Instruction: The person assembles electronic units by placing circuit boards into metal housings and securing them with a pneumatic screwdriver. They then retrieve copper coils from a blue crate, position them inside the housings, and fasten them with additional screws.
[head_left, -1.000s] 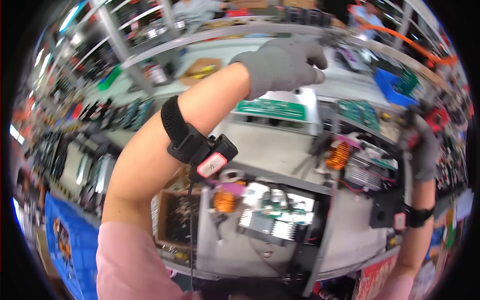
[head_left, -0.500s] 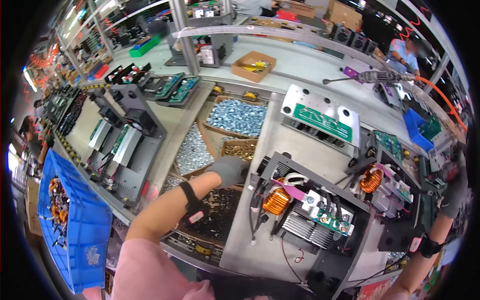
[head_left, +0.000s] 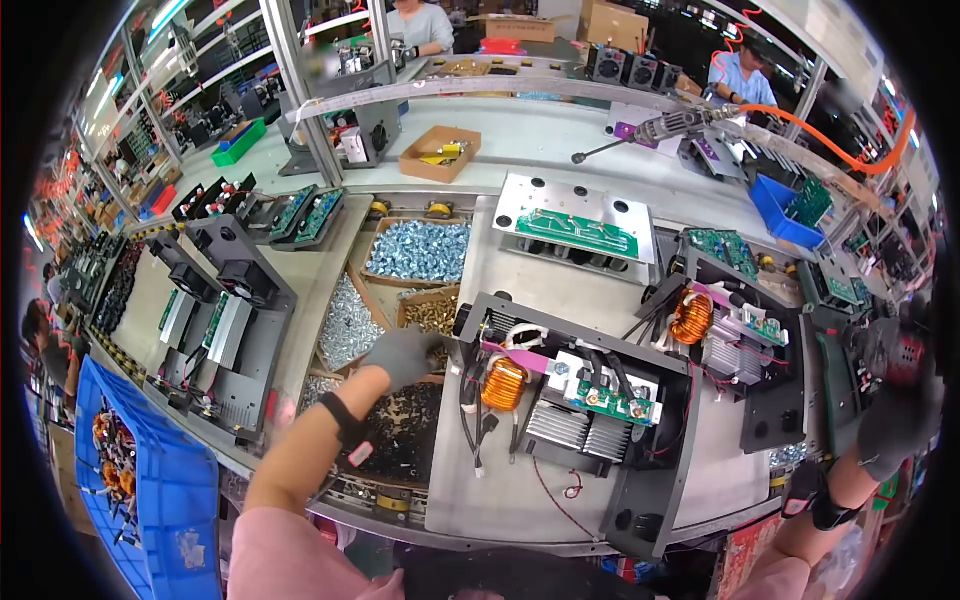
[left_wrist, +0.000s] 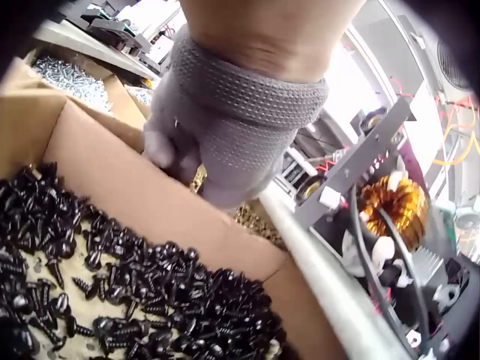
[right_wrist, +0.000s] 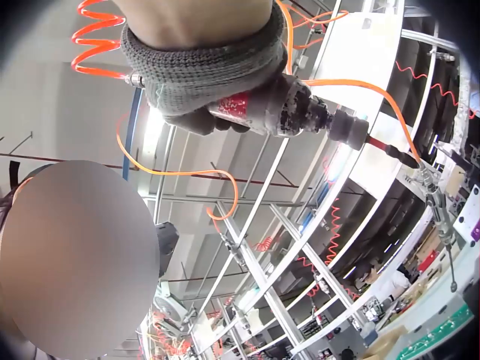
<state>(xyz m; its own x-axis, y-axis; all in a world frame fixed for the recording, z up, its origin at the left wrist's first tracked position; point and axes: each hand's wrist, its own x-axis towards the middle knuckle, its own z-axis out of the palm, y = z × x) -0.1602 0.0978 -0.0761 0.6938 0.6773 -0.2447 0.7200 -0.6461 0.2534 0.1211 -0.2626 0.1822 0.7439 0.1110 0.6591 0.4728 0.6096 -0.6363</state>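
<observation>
My gloved left hand (head_left: 400,358) reaches down into the box of small brass-coloured fasteners (head_left: 430,316). In the left wrist view, the hand (left_wrist: 232,139) is bent over the cardboard wall beside the black screws (left_wrist: 150,300); brass pieces show by the fingers, whose tips are hidden. My gloved right hand (right_wrist: 206,82) grips a worn pneumatic screwdriver (right_wrist: 264,109) with a long bit, raised at the right side. Right of the left hand stands a dark metal chassis (head_left: 648,495) with a copper coil (head_left: 505,384), finned heatsink and green board.
Boxes of bluish nuts (head_left: 418,250) and silver screws (head_left: 348,322) lie beyond the left hand. A metal plate with a green board (head_left: 578,232) stands behind the chassis. Another screwdriver (head_left: 650,132) hangs above the bench. A blue crate (head_left: 170,490) stands at the left.
My left hand has come down from above the far bench to the fastener boxes, then settled deeper at the brass ones. My right hand stays at the right side. The head view has shifted.
</observation>
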